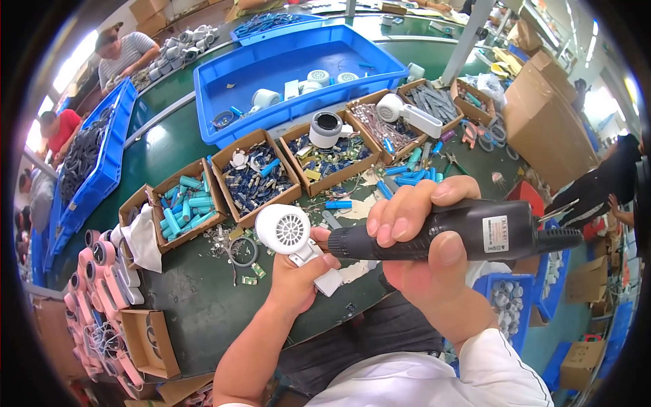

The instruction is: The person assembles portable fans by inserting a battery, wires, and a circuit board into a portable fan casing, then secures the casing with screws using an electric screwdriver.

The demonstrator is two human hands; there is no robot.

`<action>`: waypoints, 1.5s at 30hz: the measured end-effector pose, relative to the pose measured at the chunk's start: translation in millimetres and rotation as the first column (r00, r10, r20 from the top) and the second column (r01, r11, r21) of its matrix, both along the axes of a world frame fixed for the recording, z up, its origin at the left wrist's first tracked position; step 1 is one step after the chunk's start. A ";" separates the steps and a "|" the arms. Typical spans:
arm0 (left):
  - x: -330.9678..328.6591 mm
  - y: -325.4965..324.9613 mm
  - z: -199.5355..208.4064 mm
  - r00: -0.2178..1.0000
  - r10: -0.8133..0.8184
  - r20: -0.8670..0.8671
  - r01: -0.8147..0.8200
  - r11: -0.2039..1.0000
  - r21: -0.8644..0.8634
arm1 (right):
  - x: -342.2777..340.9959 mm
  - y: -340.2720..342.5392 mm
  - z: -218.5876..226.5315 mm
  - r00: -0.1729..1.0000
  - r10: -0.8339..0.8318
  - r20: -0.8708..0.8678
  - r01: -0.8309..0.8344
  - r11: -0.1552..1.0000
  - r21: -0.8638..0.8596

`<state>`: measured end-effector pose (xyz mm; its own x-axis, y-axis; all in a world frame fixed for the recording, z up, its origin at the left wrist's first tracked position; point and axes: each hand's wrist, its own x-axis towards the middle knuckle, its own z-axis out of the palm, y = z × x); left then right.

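My left hand (296,281) is closed around the handle of a small white handheld fan (274,220), its round slotted grille showing. In my right hand (434,244) is a black electric screwdriver (468,227), lying nearly level with its ribbed nose pointing left at the fan. The nose ends close beside the fan's neck; the bit's tip is hidden behind my left fingers, so I cannot tell whether it touches. Below the fan lies the dark green worktable (217,308). A grey ring (244,251) and small green circuit boards (249,279) lie left of my left hand.
Beyond my hands stand cardboard boxes of blue-green battery cells (196,202), circuit boards (251,180) and wires (369,122). A large blue bin (251,80) holds white fan parts. Pink fan bodies (95,292) pile up at left. People sit at far left; another stands at right.
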<state>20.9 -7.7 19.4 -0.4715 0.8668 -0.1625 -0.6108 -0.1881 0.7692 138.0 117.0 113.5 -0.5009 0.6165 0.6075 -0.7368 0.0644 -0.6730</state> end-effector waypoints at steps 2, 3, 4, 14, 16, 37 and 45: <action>0.1 0.6 1.5 1.000 -0.003 -0.005 0.003 1.000 0.000 | 0.1 -0.3 -0.3 1.000 0.004 0.005 -0.004 1.000 0.008; 0.3 0.7 2.2 1.000 -0.004 -0.003 0.004 1.000 -0.008 | -0.1 -0.4 -0.6 1.000 0.006 0.009 -0.006 1.000 0.016; 0.5 0.9 2.3 1.000 -0.005 -0.001 0.005 1.000 -0.017 | -0.5 -0.2 -0.9 1.000 0.007 0.009 -0.008 1.000 0.016; 6.3 1.5 4.2 0.999 0.033 0.027 -0.032 0.999 -0.043 | 0.4 -15.4 -2.7 0.995 0.041 0.088 -0.047 0.996 0.073; 6.2 1.1 3.3 0.999 0.035 0.025 -0.034 0.999 -0.035 | 1.9 -17.2 -1.1 0.991 0.071 0.113 -0.082 0.992 0.093; 3.2 -3.1 1.8 0.997 0.029 0.071 -0.029 1.000 0.000 | -6.5 -19.4 -8.9 0.994 0.107 -0.005 -0.105 0.980 0.170; 5.3 -1.1 2.5 0.994 0.042 0.098 -0.041 0.999 -0.015 | -2.1 -24.7 -3.0 0.991 0.074 0.110 -0.095 0.976 0.195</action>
